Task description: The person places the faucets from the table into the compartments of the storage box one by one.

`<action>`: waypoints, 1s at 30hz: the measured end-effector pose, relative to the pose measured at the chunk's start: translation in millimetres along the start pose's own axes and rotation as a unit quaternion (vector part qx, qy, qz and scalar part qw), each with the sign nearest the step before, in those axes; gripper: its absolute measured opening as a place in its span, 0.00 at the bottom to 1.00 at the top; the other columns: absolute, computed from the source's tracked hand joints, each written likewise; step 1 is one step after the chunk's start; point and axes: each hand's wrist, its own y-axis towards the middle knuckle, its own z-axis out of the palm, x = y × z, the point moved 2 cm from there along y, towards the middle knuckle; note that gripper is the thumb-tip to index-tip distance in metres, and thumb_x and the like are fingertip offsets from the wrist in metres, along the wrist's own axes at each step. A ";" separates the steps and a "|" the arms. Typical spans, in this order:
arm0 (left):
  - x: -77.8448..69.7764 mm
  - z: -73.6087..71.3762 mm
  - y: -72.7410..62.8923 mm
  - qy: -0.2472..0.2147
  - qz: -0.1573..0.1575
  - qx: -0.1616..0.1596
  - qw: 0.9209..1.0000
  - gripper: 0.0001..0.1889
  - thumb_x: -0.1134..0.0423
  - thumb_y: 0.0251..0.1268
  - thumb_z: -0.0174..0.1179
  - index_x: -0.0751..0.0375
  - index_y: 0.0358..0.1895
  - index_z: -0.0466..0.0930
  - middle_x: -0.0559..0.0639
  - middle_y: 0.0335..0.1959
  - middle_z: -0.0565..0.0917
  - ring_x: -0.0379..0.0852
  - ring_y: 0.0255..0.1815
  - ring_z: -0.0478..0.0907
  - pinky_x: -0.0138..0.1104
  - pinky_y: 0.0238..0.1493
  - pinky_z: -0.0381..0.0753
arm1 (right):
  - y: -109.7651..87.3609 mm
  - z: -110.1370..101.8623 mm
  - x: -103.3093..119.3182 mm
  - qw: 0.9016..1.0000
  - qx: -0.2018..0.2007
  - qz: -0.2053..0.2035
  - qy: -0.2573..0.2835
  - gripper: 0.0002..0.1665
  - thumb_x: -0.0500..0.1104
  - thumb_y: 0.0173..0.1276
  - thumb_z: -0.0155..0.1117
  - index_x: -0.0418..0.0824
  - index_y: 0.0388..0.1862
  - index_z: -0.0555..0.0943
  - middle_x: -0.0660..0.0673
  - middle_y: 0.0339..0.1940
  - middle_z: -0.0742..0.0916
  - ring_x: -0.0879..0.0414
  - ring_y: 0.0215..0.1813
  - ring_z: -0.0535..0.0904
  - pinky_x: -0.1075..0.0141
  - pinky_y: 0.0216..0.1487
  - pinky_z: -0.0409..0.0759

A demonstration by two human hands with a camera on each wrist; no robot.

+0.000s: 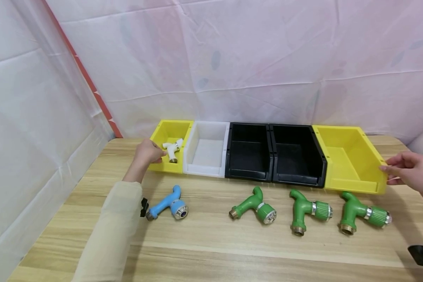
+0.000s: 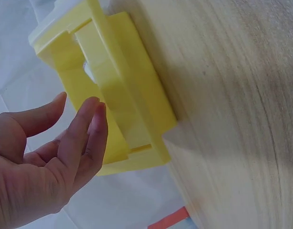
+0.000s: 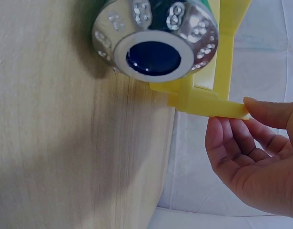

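Note:
At the left end of a row of bins, my left hand is at the side of a small yellow bin. Its thumb and fingers are apart with nothing between them in the left wrist view. A white tap lies inside that bin. My right hand pinches the side edge of the larger yellow bin at the right end. The right wrist view shows the thumb on one face of that edge and fingertips against the other.
Between the yellow bins stand a white bin and two black bins. In front lie a blue tap and three green taps on the wooden table. A pale cloth hangs behind.

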 end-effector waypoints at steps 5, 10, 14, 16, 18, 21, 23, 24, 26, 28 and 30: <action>-0.6 -1.5 -1.8 -0.020 -0.002 0.013 1.000 0.14 0.67 0.59 0.60 0.75 0.44 0.77 0.66 0.49 0.74 0.48 0.31 0.81 0.34 0.38 0.82 | 0.3 0.1 -0.9 1.000 -0.001 0.000 0.003 0.21 0.47 0.68 0.55 0.30 0.46 0.67 0.56 0.24 0.78 0.57 0.22 0.78 0.66 0.23 0.81; -1.9 -4.0 -5.9 -0.042 -0.002 0.024 0.999 0.16 0.66 0.60 0.59 0.75 0.47 0.75 0.66 0.50 0.73 0.52 0.36 0.80 0.34 0.37 0.82 | 0.6 0.3 -0.8 1.000 -0.003 -0.001 -0.004 0.21 0.46 0.68 0.55 0.29 0.47 0.67 0.52 0.25 0.78 0.58 0.22 0.78 0.66 0.23 0.81; -0.4 -5.2 -10.0 -0.053 0.000 0.030 0.998 0.17 0.65 0.61 0.59 0.76 0.49 0.74 0.66 0.51 0.72 0.56 0.41 0.78 0.36 0.39 0.82 | 0.4 0.3 -0.6 1.000 -0.004 -0.001 -0.005 0.21 0.46 0.68 0.55 0.29 0.47 0.67 0.52 0.25 0.78 0.58 0.22 0.78 0.66 0.23 0.81; 0.9 -5.7 -12.5 -0.039 0.006 0.027 0.999 0.17 0.64 0.61 0.59 0.75 0.48 0.74 0.66 0.50 0.73 0.56 0.40 0.79 0.38 0.40 0.81 | 0.3 0.4 -0.4 1.000 -0.004 -0.001 -0.005 0.21 0.46 0.68 0.55 0.29 0.47 0.67 0.51 0.24 0.78 0.58 0.22 0.78 0.65 0.23 0.81; 2.5 -5.9 -14.6 -0.018 0.015 0.021 0.999 0.16 0.64 0.61 0.59 0.75 0.46 0.75 0.66 0.47 0.74 0.55 0.38 0.79 0.39 0.40 0.81 | 0.0 0.4 -0.3 1.000 -0.005 -0.001 -0.005 0.21 0.46 0.68 0.55 0.29 0.47 0.67 0.51 0.25 0.78 0.58 0.22 0.78 0.65 0.23 0.81; 5.1 -5.6 -18.0 0.008 0.024 0.018 1.000 0.15 0.63 0.61 0.59 0.74 0.44 0.76 0.64 0.43 0.75 0.54 0.36 0.78 0.40 0.40 0.81 | 0.1 0.7 -0.2 1.000 -0.003 0.000 -0.007 0.21 0.46 0.68 0.54 0.29 0.47 0.67 0.49 0.25 0.78 0.58 0.22 0.78 0.65 0.23 0.81; 6.9 -5.1 -19.8 0.012 0.023 0.020 0.999 0.15 0.63 0.61 0.59 0.74 0.44 0.76 0.63 0.42 0.75 0.54 0.37 0.77 0.41 0.40 0.81 | 0.1 0.7 -0.4 1.000 -0.003 0.000 -0.007 0.20 0.46 0.68 0.55 0.29 0.47 0.67 0.48 0.25 0.77 0.59 0.22 0.78 0.65 0.23 0.81; 7.6 -4.9 -21.1 0.013 0.023 0.023 0.999 0.15 0.63 0.61 0.59 0.74 0.44 0.76 0.63 0.42 0.75 0.54 0.38 0.76 0.41 0.40 0.81 | 0.1 0.7 -0.6 1.000 -0.003 0.000 -0.007 0.20 0.45 0.68 0.55 0.30 0.47 0.67 0.48 0.25 0.77 0.59 0.23 0.78 0.65 0.24 0.81; 9.1 -4.8 -23.1 0.013 0.020 0.028 0.999 0.16 0.63 0.61 0.60 0.74 0.45 0.75 0.63 0.42 0.75 0.54 0.38 0.76 0.42 0.41 0.81 | 0.1 0.8 -0.8 1.000 -0.003 -0.001 -0.006 0.19 0.45 0.68 0.55 0.30 0.47 0.67 0.48 0.25 0.77 0.59 0.23 0.78 0.65 0.24 0.81; 10.6 -4.9 -24.7 0.015 0.019 0.031 0.999 0.16 0.63 0.61 0.60 0.74 0.45 0.75 0.63 0.42 0.75 0.53 0.38 0.76 0.41 0.41 0.81 | 0.1 0.8 -0.8 1.000 -0.003 0.000 -0.005 0.19 0.45 0.68 0.55 0.30 0.47 0.67 0.48 0.25 0.77 0.59 0.23 0.78 0.65 0.24 0.81; 11.7 -5.2 -26.7 0.015 0.019 0.034 0.999 0.16 0.63 0.60 0.60 0.74 0.45 0.75 0.63 0.42 0.75 0.53 0.37 0.77 0.41 0.40 0.81 | 0.1 0.8 -0.9 1.000 -0.004 0.001 -0.003 0.19 0.45 0.68 0.55 0.30 0.47 0.67 0.48 0.25 0.77 0.59 0.23 0.78 0.65 0.24 0.82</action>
